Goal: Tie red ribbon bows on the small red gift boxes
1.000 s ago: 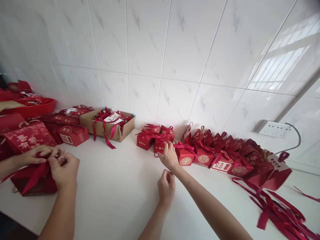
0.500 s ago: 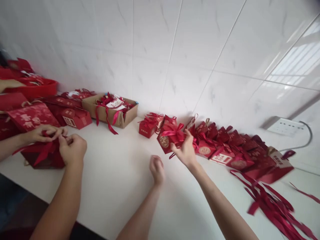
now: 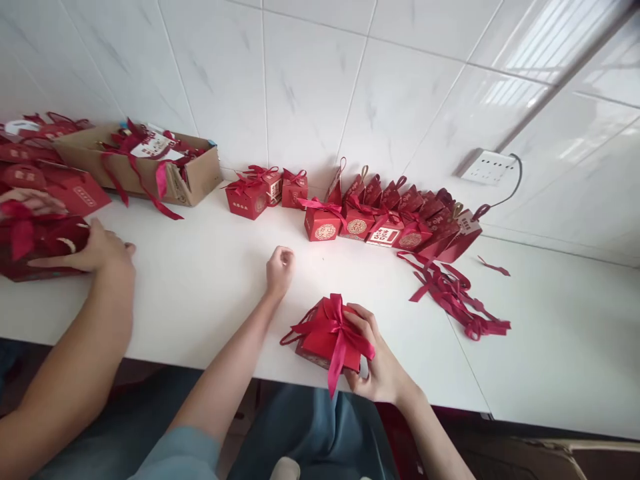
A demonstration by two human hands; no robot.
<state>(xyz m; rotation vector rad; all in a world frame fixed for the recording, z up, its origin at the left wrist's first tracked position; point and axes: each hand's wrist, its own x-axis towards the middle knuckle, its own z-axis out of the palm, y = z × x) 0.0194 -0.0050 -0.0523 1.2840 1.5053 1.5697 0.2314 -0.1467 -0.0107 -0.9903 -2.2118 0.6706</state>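
Observation:
My right hand (image 3: pixel 377 357) grips a red gift box (image 3: pixel 320 350) by its right side, near the front edge of the white table. A shiny red ribbon (image 3: pixel 340 327) is tied in a bow on top of it, its tails hanging over the front. Dark red cord loops stick out at the box's left. To the left and further back, my left hand (image 3: pixel 280 267) rests on the table as a loose fist, with nothing visible in it. Behind both hands stands a row of ribboned gift boxes (image 3: pixel 325 227) with gold designs.
Loose ribbons (image 3: pixel 450 300) lie at the right. A cardboard box (image 3: pixel 193 180) of red items and several small gift boxes (image 3: pixel 245 200) stand along the tiled wall. At the left, a co-worker's hands (image 3: pixel 100 250) handle another red box (image 3: pixel 45 257). A socket strip (image 3: pixel 487 167) is on the wall.
My right hand has moved from the row of boxes to the table's front edge, where it holds a ribboned gift box. My left hand stays a fist. The view has shifted rightward and down.

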